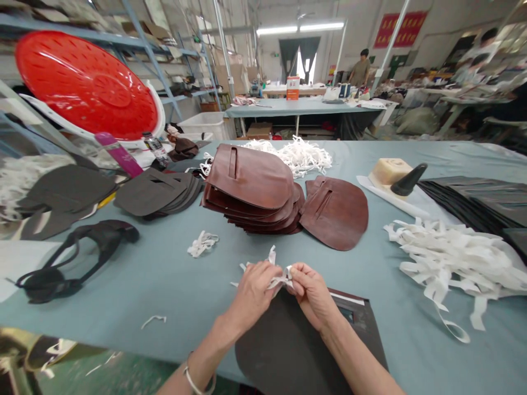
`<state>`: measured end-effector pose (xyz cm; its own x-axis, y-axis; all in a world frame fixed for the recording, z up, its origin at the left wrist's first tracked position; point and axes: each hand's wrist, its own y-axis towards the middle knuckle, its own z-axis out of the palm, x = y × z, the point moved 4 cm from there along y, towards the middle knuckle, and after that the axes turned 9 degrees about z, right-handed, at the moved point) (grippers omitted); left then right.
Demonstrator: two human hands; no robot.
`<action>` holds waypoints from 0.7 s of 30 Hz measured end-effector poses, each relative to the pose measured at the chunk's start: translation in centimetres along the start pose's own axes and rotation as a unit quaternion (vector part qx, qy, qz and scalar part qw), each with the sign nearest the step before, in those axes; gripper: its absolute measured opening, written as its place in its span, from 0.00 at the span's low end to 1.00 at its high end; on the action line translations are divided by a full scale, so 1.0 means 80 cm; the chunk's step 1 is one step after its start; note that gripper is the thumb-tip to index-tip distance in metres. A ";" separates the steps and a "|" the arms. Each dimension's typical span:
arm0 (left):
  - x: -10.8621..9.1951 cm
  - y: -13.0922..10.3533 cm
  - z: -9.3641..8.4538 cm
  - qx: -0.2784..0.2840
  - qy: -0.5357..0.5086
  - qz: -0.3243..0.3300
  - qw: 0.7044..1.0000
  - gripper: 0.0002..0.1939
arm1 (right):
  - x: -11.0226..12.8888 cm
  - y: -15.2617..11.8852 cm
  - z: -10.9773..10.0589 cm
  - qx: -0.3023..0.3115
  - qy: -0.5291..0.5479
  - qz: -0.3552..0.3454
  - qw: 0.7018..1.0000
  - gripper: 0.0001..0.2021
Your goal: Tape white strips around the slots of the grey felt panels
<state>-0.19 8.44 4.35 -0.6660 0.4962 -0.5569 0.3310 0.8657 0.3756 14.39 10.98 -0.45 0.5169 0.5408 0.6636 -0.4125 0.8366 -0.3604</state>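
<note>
My left hand (257,285) and my right hand (309,288) meet over the table, both closed on thin white strips (279,281). Some strip ends stick out above and to the left of my left fingers. Beneath my hands lies a dark grey flat piece (288,340) with a white strip along its far right edge. Beyond them stands a stack of brown leather pieces (251,175), the top one slotted. Another brown slotted piece (340,214) leans out at its right. A small bunch of white strips (202,243) rests left of the stack.
White strip piles (457,263) lie right and behind the stack. A beige block (391,171) and black cone-shaped object (409,180) sit at right, near dark sheets (486,197). Black straps (78,260), grey pieces (152,192) and a red fan-like object (90,82) are left. People stand far back.
</note>
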 end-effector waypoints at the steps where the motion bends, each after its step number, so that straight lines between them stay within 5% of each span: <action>1: 0.010 0.000 -0.004 -0.013 -0.022 -0.035 0.999 0.07 | 0.008 -0.001 -0.007 -0.008 0.001 -0.010 1.000 0.12; 5: 0.074 -0.008 -0.046 -0.105 -0.079 -0.190 0.973 0.11 | 0.034 -0.005 -0.034 -0.042 0.023 -0.043 0.998 0.11; 10: 0.119 -0.014 -0.084 -0.160 -0.026 -0.242 0.957 0.14 | 0.028 -0.002 -0.027 -0.032 0.067 -0.072 0.995 0.11; 18: 0.169 -0.022 -0.087 -0.200 -0.031 -0.327 0.923 0.20 | 0.008 -0.005 0.001 0.026 0.112 -0.040 0.992 0.10; 21: 0.169 -0.020 -0.089 -0.204 -0.010 -0.332 0.921 0.18 | 0.004 -0.008 0.014 0.049 0.084 -0.038 0.995 0.10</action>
<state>-14.48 13.27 1.48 -0.6173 -0.1299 -0.7760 -0.4266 0.8840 0.1914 14.01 10.53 0.74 0.6640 0.4893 0.5654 -0.4335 0.8680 -0.2422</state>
